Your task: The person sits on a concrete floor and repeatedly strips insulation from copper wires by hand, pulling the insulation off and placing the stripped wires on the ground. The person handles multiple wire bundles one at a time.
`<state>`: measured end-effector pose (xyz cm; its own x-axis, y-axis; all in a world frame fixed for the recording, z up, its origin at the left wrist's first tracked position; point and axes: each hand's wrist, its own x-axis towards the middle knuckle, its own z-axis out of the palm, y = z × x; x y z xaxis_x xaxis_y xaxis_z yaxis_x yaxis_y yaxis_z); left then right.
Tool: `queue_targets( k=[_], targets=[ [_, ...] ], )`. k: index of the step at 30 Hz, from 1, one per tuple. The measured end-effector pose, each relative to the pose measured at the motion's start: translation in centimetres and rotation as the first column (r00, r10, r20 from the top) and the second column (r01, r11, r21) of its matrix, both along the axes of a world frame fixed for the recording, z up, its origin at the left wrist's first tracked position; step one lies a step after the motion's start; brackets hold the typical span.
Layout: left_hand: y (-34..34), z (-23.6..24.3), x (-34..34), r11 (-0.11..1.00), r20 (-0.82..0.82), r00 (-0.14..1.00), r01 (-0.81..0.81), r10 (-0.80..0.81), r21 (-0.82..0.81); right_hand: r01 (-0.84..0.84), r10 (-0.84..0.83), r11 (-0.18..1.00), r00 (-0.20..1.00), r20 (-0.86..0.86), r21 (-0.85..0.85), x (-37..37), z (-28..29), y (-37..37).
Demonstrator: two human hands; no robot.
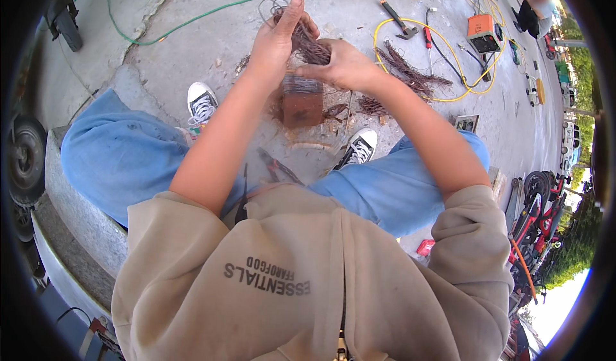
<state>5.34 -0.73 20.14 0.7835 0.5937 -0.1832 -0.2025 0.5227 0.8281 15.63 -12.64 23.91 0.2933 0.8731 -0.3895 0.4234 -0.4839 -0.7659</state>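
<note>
Between my hands, out in front of me, is a bundle of thin reddish-brown wire point(312, 48), with loose strands curling at its far end. My left hand point(277, 43) is closed on the far part of it, thumb pointing up. Nearer its other end, my right hand point(346, 66) wraps round the bundle. Below them on the ground stands a reddish-brown block point(303, 109), its top partly hidden by my hands. A second tangle of the same wire point(410, 72) lies to the right of my right forearm.
A claw hammer point(400, 21), a red-handled screwdriver point(428, 39) and an orange box-shaped machine point(482, 33) with cables sit at the far right. A green hose point(218, 8) crosses the concrete. Red-handled pliers point(280, 168) lie between my legs. Another person point(536, 11) is at the far right.
</note>
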Motion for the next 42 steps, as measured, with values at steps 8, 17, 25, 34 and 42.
queue_targets(
  k=[8, 17, 25, 34, 42],
  targets=[
    [1.7, -11.8, -3.0, 0.990, -0.543, 0.839, -0.043, -0.038, -0.135, -0.188, 0.347, 0.918, 0.806, 0.480, -0.348, 8.9, -9.2, -9.3],
    [-0.7, -20.6, -4.5, 0.918, -0.553, 0.758, 0.151, -0.345, -0.367, -0.234, 0.450, 0.862, 0.761, 0.467, -0.450, 9.7, -14.0, -11.0],
    [-1.4, -20.1, -3.9, 0.882, -0.504, 0.786, 0.106, -0.358, -0.460, -0.379, 0.611, 0.785, 0.607, 0.509, -0.490, 9.5, -18.3, -9.8],
    [-0.6, -19.0, -4.0, 0.837, -0.493, 0.703, 0.279, -0.512, -0.471, -0.422, 0.572, 0.811, 0.718, 0.396, -0.406, 5.5, -22.9, -4.7],
    [1.1, -21.3, -4.5, 0.798, -0.614, 0.518, 0.471, -0.596, -0.377, -0.309, 0.353, 0.914, 0.925, 0.138, -0.263, 4.6, -27.4, -4.5]
  ],
)
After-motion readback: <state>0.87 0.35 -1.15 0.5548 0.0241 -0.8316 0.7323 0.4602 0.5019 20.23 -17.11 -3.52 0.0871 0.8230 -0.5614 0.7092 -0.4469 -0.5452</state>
